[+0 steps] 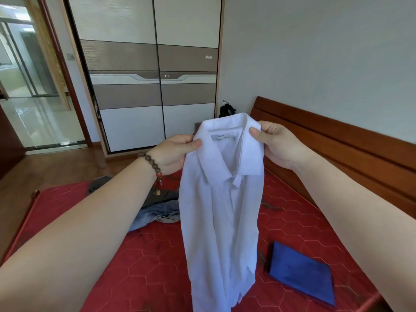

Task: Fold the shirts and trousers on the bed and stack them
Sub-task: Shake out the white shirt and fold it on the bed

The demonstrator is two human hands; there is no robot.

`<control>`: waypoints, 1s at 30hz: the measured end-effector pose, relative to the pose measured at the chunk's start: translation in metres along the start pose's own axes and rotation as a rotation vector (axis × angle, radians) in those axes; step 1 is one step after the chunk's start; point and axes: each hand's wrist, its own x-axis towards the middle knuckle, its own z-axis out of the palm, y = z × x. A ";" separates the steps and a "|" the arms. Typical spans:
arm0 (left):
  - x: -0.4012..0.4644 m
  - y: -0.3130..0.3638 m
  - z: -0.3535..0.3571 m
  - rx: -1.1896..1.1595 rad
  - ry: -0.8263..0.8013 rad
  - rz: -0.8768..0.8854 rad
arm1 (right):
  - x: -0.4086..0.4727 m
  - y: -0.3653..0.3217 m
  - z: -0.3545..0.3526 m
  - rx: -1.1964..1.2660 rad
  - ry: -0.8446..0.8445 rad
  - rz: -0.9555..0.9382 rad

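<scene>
A white collared shirt (221,199) hangs in the air above the bed (139,262), held up by its collar so that the body drops straight down, its lower end running out of the bottom of the view in front of the red quilted cover. The left hand (173,153) pinches the left end of the collar, thumb on the near side of the cloth and the other fingers curled behind it; the right hand (278,144) grasps the right end of the collar the same way, thumb in front. A bracelet of brown beads (153,163) with a small hanging charm circles the left wrist. To the shirt's lower right, a folded blue garment (301,272) lies flat on the bed, apart from the shirt. To the shirt's left and behind it, a loose heap of grey and grey-blue clothes (155,208) lies unfolded on the cover. Behind the shirt to the right runs a reddish wooden headboard (337,140) against the pale wall. Beyond the shirt stands a wardrobe (155,70) with white and brown sliding doors, and left of that is an open doorway (29,86) onto a glossy floor.
</scene>
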 end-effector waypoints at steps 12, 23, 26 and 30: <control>0.011 0.034 0.013 1.064 0.416 0.563 | -0.013 -0.054 -0.015 -0.675 0.164 -0.264; 0.035 0.058 0.043 0.799 0.428 0.490 | -0.028 -0.090 -0.057 -1.040 0.026 0.042; 0.038 0.063 0.053 0.702 0.344 0.467 | -0.038 -0.086 -0.067 -0.922 0.017 0.106; 0.037 0.067 0.051 1.088 0.245 0.628 | -0.046 -0.074 -0.072 -0.778 0.145 0.049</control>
